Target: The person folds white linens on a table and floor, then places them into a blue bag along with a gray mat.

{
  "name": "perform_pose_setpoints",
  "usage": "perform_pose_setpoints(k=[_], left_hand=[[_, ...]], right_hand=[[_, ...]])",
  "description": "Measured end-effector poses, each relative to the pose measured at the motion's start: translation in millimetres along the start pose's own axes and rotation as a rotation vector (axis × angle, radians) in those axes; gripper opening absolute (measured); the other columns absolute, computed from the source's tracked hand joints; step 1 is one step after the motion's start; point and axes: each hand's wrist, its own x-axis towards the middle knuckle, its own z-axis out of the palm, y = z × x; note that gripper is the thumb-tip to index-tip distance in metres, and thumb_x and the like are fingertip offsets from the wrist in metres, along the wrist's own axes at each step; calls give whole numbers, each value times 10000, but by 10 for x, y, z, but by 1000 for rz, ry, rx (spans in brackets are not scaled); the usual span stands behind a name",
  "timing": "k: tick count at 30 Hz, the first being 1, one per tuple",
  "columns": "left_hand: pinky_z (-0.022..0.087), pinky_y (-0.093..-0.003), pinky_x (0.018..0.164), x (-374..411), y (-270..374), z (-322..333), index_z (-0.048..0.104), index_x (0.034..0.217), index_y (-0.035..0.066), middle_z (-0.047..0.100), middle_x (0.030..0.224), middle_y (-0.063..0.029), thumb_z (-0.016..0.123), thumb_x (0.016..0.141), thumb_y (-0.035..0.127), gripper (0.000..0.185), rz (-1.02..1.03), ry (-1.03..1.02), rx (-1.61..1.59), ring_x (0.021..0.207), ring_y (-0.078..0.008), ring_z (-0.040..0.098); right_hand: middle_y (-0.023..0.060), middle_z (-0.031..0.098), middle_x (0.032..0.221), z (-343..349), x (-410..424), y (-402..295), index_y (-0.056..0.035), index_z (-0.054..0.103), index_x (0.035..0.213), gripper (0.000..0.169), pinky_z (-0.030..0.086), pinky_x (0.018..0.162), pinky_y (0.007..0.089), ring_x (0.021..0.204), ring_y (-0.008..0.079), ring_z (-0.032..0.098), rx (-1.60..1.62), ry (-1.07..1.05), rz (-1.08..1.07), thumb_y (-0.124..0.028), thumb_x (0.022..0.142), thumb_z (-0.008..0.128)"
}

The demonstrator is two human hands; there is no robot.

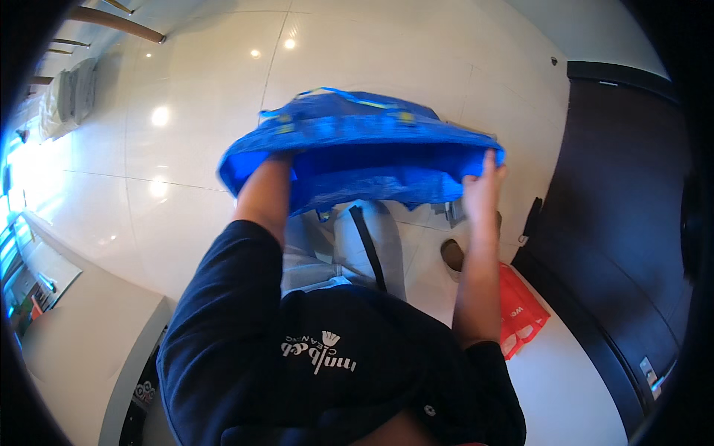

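A large blue woven plastic bag (357, 128) with yellow-marked straps is spread wide before me, its mouth towards me. My right hand (488, 175) pinches the bag's rim at its right end, thumb and fingers on the edge. On the other side my left forearm reaches into the bag's mouth; the left hand itself is hidden inside, so its grip does not show. Below the bag are my legs in light grey trousers, with a black strap (368, 248) lying over one thigh.
A shoe (453, 255) and a red bag (521, 309) are on the tiled floor at the right, beside a dark door (619, 206). A pale table (89, 329) stands at lower left. Folded, wrapped items (75, 97) and wooden furniture legs (117, 23) are at upper left.
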Motion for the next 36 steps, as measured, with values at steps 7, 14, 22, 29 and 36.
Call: perform_pose_setpoints(k=[7,14,22,29,36], left_hand=[[339,-371,998,-596,-916,-314,514,1222,82,512,1252,-117,536,838,418,511,63,42,-243,1156,-270,470],[137,-693,945,-458,-246,-1670,200,1407,116,184,1465,-77,378,704,779,983,227,-173,-1864,1319,-356,201],[250,-320,1054,-544,281,-1616,174,1402,44,300,1411,-157,580,765,574,923,109,-152,-692,1292,-298,306],[394,-429,931,-1346,757,-1239,244,1389,102,470,1215,-276,373,813,65,591,121,-400,-82,1088,-385,502],[409,-434,931,-1303,1075,-1414,230,1397,149,468,1253,-205,513,760,29,708,58,-159,-436,1063,-390,516]], right_hand=[[241,283,1286,297,191,-173,-38,478,1199,574,387,954,370,1118,400,445,85,-185,-191,83,643,554],[160,303,1304,227,79,-667,-211,491,1243,708,400,944,385,1116,369,454,64,-402,-371,178,653,450],[144,340,1285,179,161,-853,-211,471,1263,649,411,922,400,1083,344,461,-192,-237,-485,139,719,425],[231,366,1218,441,544,-964,-30,453,1235,580,408,921,396,1107,382,433,134,61,-365,2,679,615],[110,435,1120,484,73,-425,-127,599,1038,272,444,797,307,962,235,491,759,300,-54,-97,770,637]])
